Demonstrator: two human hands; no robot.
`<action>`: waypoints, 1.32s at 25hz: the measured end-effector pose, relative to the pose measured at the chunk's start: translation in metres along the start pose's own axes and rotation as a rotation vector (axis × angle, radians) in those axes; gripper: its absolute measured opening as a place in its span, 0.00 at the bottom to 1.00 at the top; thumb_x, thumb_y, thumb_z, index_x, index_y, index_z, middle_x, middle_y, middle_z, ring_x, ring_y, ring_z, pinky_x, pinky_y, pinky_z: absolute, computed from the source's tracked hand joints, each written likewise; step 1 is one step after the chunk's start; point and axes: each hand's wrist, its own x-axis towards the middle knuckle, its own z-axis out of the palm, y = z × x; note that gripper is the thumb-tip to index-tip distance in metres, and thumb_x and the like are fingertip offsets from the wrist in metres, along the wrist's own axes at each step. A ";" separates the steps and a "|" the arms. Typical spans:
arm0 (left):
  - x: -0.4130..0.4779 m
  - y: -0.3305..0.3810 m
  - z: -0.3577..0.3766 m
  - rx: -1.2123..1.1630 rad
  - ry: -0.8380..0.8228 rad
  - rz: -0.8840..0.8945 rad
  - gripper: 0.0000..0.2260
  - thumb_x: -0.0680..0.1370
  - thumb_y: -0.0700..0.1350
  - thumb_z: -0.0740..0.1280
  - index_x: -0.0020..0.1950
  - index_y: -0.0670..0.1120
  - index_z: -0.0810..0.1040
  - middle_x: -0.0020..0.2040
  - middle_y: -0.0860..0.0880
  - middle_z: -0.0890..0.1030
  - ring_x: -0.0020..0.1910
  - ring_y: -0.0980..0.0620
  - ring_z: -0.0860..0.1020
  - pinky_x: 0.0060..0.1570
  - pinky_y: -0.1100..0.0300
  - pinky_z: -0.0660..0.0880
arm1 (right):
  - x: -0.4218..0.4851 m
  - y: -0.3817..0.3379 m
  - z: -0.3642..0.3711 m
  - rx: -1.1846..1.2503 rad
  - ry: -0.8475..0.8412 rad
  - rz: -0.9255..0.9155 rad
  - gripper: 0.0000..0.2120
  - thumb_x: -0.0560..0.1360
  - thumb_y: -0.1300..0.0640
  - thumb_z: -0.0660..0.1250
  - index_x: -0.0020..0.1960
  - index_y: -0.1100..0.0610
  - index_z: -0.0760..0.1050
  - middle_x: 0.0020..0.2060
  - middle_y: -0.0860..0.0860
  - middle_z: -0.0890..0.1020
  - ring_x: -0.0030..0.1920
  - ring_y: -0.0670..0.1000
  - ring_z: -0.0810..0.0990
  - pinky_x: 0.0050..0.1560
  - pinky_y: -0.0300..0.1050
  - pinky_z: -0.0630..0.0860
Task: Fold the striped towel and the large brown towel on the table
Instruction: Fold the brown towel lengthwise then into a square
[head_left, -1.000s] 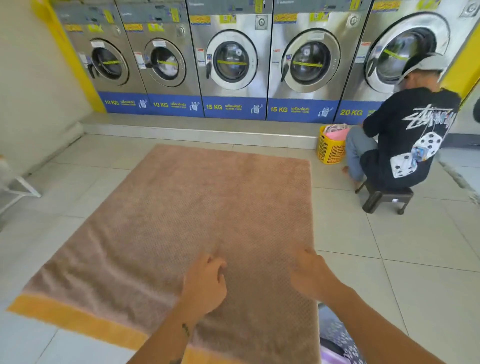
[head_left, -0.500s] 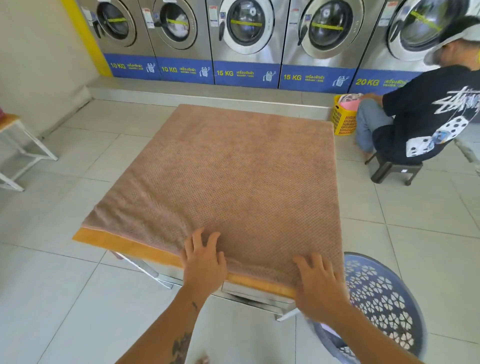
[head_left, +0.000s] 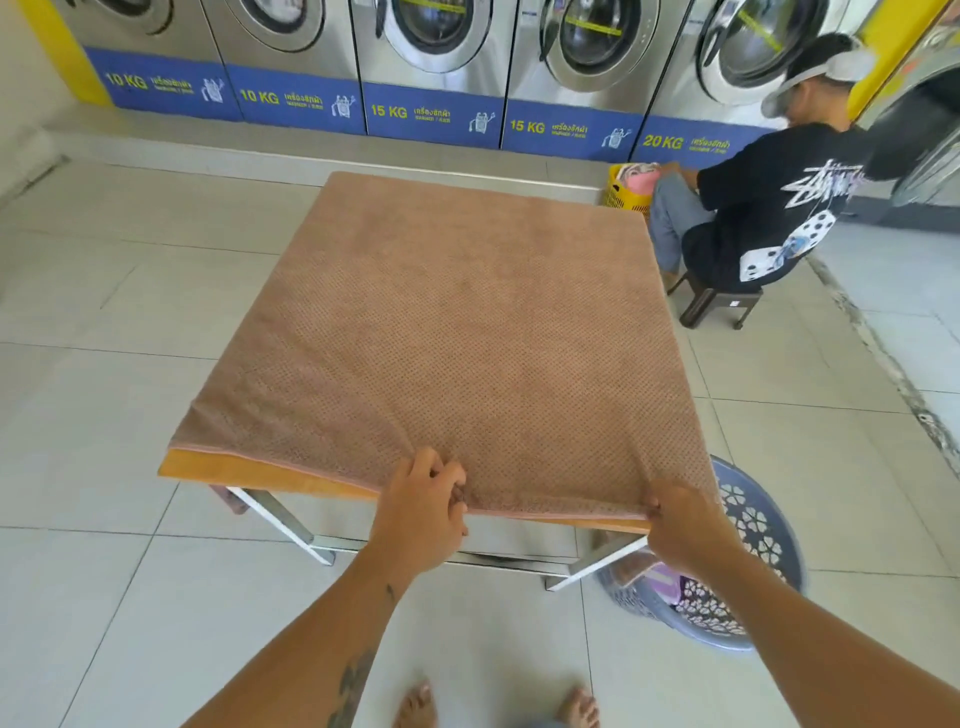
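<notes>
The large brown towel (head_left: 457, 332) lies spread flat over the whole table, textured with small dots. The table's orange front edge (head_left: 249, 470) shows under the towel's near hem. My left hand (head_left: 418, 514) pinches the near hem around its middle. My right hand (head_left: 680, 525) pinches the near hem at the right corner. The cloth puckers slightly toward both grips. I do not see the striped towel on the table.
A grey perforated laundry basket (head_left: 753, 551) with cloth inside stands on the floor at the table's right front. A person (head_left: 769, 208) sits on a low stool (head_left: 719, 304) at back right by a yellow basket (head_left: 626, 189). Washing machines (head_left: 431, 62) line the far wall.
My hands have gone from lying flat on the towel to pinching its near hem. The view has tilted down and back, showing the table legs, my feet and more of the basket.
</notes>
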 end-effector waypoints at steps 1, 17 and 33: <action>-0.004 -0.003 0.001 -0.012 -0.011 0.029 0.11 0.73 0.49 0.68 0.55 0.51 0.77 0.53 0.51 0.70 0.50 0.49 0.68 0.51 0.54 0.73 | -0.002 0.000 0.000 -0.006 -0.030 0.033 0.08 0.72 0.62 0.64 0.44 0.48 0.74 0.45 0.48 0.79 0.44 0.49 0.77 0.48 0.51 0.81; -0.011 -0.121 -0.105 -0.332 0.100 -0.496 0.16 0.74 0.37 0.65 0.47 0.60 0.76 0.58 0.53 0.77 0.55 0.53 0.78 0.60 0.50 0.76 | -0.013 -0.238 0.005 0.148 -0.248 -0.478 0.30 0.73 0.62 0.63 0.73 0.48 0.64 0.70 0.51 0.64 0.71 0.58 0.62 0.67 0.54 0.68; -0.011 -0.261 -0.149 0.232 -0.168 0.112 0.19 0.75 0.49 0.69 0.64 0.52 0.69 0.61 0.51 0.67 0.58 0.48 0.69 0.54 0.59 0.73 | -0.041 -0.371 0.063 -0.090 -0.067 -0.065 0.36 0.69 0.58 0.66 0.74 0.50 0.56 0.71 0.54 0.59 0.69 0.60 0.61 0.66 0.55 0.71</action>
